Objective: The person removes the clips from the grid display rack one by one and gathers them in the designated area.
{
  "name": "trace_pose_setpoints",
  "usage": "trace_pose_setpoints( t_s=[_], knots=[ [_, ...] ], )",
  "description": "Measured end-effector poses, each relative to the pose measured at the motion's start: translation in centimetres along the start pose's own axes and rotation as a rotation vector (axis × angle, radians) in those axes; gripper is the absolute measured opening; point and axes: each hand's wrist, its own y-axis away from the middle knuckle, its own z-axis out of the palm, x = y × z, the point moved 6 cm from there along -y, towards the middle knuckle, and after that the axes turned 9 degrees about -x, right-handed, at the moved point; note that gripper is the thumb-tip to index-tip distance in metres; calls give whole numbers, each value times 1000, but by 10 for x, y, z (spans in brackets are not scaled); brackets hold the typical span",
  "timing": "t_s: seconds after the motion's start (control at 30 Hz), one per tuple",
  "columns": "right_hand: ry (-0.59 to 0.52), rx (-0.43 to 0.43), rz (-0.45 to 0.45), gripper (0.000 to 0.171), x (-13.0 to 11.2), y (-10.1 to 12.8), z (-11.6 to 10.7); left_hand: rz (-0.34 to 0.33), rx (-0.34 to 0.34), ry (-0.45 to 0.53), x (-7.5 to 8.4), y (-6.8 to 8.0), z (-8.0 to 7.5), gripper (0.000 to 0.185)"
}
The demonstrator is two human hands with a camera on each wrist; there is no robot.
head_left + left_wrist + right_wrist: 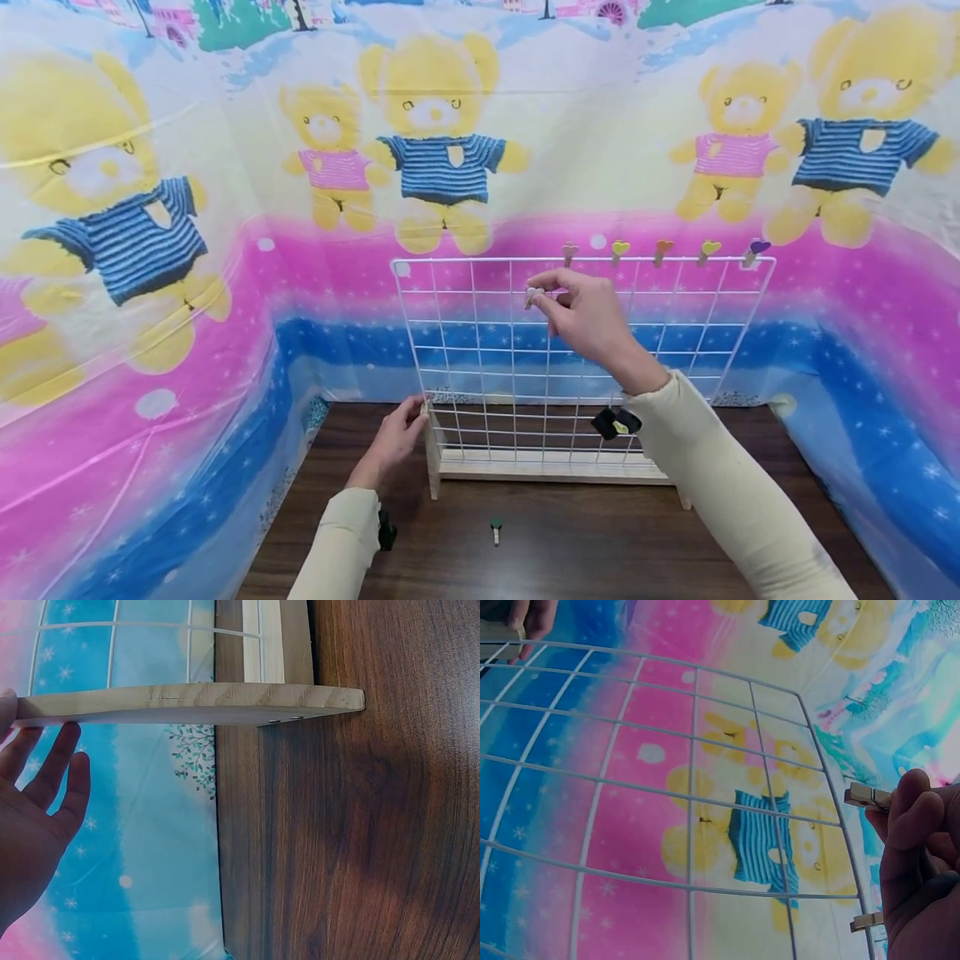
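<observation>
A white wire grid [480,333] stands upright in a wooden base [547,471] on a dark wooden table [600,550]. My right hand [534,296] pinches a small wooden clothespin [862,796] between thumb and forefinger, close to the grid's top wire. Several heart-topped clothespins [619,248] are clipped along that wire to the right. My left hand [420,410] holds the top of the stand's left wooden post [499,631] with thumb and forefinger. Its other fingers [52,765] lie straight beside the wooden foot [195,701].
A green-headed clothespin [496,528] lies on the table in front of the stand. A bear-print plastic curtain [150,250] walls the table at the back and on both sides. A black wrist strap [615,422] sits on my right sleeve.
</observation>
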Motion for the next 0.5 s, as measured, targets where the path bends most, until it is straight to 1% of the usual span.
trace_pose_setpoints(
  t_s=[0.27, 0.5],
  knots=[
    [-23, -73, 33, 20, 19, 25, 20, 1, -4, -14, 0, 1, 0, 35],
    [-16, -137, 48, 21, 37, 44, 41, 12, 0, -19, 1, 1, 1, 35]
  ],
)
